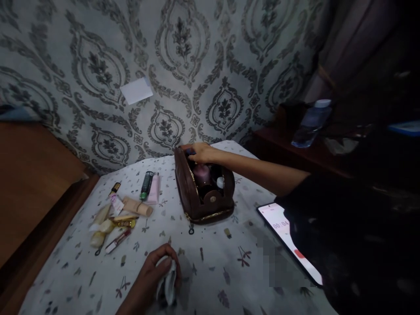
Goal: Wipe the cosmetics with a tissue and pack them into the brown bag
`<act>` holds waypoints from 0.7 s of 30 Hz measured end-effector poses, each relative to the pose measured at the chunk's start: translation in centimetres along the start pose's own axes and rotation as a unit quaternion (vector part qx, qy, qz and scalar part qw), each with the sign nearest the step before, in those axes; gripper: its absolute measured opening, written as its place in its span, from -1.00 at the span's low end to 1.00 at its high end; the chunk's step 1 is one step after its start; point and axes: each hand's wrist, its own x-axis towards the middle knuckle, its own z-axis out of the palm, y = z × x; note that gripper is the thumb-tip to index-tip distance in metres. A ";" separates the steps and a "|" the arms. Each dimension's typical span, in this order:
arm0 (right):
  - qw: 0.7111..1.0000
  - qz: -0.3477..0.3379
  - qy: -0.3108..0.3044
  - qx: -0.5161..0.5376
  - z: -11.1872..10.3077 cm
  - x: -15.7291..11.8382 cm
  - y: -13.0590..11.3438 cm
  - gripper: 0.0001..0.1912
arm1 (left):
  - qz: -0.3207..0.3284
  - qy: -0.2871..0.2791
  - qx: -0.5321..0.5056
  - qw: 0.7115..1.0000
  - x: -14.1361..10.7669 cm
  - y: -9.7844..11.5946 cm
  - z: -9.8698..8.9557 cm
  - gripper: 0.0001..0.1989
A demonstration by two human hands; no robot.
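Note:
A brown makeup bag point(183, 183) stands unzipped on the bed, with a pinkish item point(202, 174) and a white-capped one point(220, 182) inside. My right hand point(204, 153) reaches across to its far end, fingers closed at the rim; the fingertips are partly hidden. Close to me, my left hand point(157, 267) is closed around a crumpled white cloth or wipe point(169, 282). Left of the bag lie a dark green tube point(146, 185), a pink tube point(153, 189), a beige tube point(136, 206), a lip gloss point(118, 241) and several other small cosmetics.
A phone point(278, 225) showing a timer lies on the patterned sheet point(210, 253), partly covered by my dark sleeve. At the right, a water bottle point(311, 123) stands on a dark red surface. Patterned wallpaper point(183, 48) bounds the far side; a brown wooden panel point(36, 179) is at left.

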 end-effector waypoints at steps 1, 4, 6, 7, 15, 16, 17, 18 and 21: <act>1.000 -0.006 -0.002 -0.015 -0.2 -0.2 -0.2 -0.75 | 0.002 -0.001 -0.001 1.000 0.1 -0.1 -0.1 -0.59; 0.998 -0.016 0.021 -0.065 -0.9 -1.2 -0.9 -0.70 | 0.004 0.012 0.003 1.000 0.3 -0.4 -0.3 -0.55; 0.991 -0.017 0.093 -0.094 -1.3 -2.2 -1.7 -0.67 | 0.000 0.031 0.014 0.999 0.3 -0.3 -0.3 -0.52; 0.985 -0.027 0.143 -0.098 -1.4 -2.8 -2.2 -0.66 | 0.000 0.041 0.025 0.999 0.3 -0.1 -0.3 -0.52; 0.947 -0.268 0.164 0.072 3.2 -10.6 -8.1 -0.77 | 0.101 0.066 0.147 0.982 0.1 3.1 -1.7 -0.64; 0.950 -0.270 0.129 0.086 4.6 -11.0 -8.7 -0.77 | 0.114 0.064 0.169 0.977 0.1 3.4 -2.2 -0.65; 0.956 -0.258 0.093 0.101 6.1 -11.1 -9.2 -0.78 | 0.131 0.065 0.197 0.969 0.1 3.6 -2.6 -0.66; 0.963 -0.237 0.054 0.117 7.6 -10.9 -9.8 -0.78 | 0.153 0.070 0.231 0.958 0.1 3.6 -3.1 -0.67; 0.978 -0.099 -0.051 0.178 11.8 -8.7 -11.2 -0.75 | 0.213 0.089 0.351 0.907 0.2 2.9 -4.5 -0.74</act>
